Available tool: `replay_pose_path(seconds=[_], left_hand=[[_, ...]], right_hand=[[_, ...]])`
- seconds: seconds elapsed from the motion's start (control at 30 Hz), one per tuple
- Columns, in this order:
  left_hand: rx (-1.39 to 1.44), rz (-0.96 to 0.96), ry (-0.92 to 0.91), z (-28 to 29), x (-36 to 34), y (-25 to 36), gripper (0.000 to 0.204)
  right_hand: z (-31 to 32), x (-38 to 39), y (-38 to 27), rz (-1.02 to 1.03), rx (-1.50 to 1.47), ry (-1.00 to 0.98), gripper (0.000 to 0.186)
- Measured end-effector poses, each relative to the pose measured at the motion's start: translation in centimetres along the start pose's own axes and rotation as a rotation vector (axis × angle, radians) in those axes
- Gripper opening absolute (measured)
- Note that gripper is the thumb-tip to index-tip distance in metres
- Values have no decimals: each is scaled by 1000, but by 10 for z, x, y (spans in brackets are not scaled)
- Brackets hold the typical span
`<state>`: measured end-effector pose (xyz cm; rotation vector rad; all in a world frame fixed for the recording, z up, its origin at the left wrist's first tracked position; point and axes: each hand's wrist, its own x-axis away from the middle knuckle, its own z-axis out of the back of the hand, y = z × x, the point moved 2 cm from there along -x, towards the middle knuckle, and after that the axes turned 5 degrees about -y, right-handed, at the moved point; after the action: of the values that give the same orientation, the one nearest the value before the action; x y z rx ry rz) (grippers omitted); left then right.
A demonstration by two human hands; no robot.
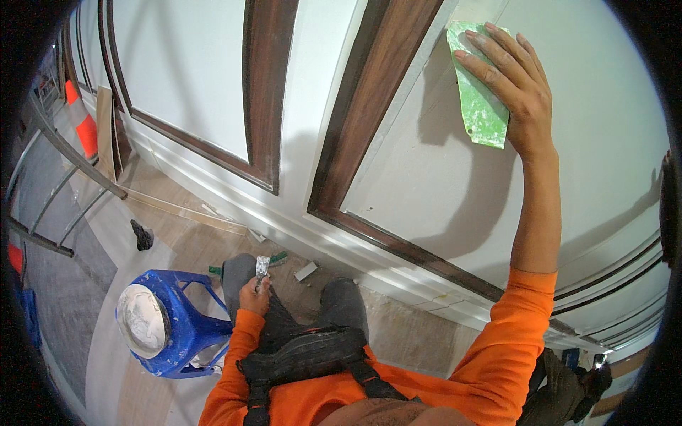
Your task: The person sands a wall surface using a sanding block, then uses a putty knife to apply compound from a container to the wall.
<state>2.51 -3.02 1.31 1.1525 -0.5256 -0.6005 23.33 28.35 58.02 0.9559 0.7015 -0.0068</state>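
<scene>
While the right hand (527,99) is holding a green, white-smeared plate (482,106) before a white wall panel (604,92), fingers extended and slightly parted across its face, the left hand (253,298) is gripping a small tool (262,265) in curled fingers; left of it, a tub (166,328) of white paste (143,323) is resting on a blue stool (192,323).

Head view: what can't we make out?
All in the head view:
Green sheet: far face, turned away from the camera.
Right hand: thumb, hidden behind the hand or sheet.
Small tool: lower part, covered by the left hand.
Dark shape at far right: cut off by the fisheye rim.
</scene>
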Motion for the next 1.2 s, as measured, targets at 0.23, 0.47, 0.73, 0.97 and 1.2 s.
replay_pose_path(seconds=[0.23, 0.47, 0.73, 0.97, 1.2], left_hand=[[22, -1, -22, -2, -1, -3, 33], [-39, -20, -5, -5, -2, -11, 35], [-95, -23, -14, 1, -6, -18, 38], [-126, -68, -24, -7, -3, -6, 35], [-107, -47, 15, -3, -4, -17, 35]], right_hand=[[-24, 7, 8, -17, 2, 6, 40], [-35, 16, -11, -27, -9, -22, 37], [-16, 25, -46, 59, -278, -260, 38], [-5, 1, -4, -160, -37, 114, 41], [-22, 3, -21, -84, 57, 40, 36]])
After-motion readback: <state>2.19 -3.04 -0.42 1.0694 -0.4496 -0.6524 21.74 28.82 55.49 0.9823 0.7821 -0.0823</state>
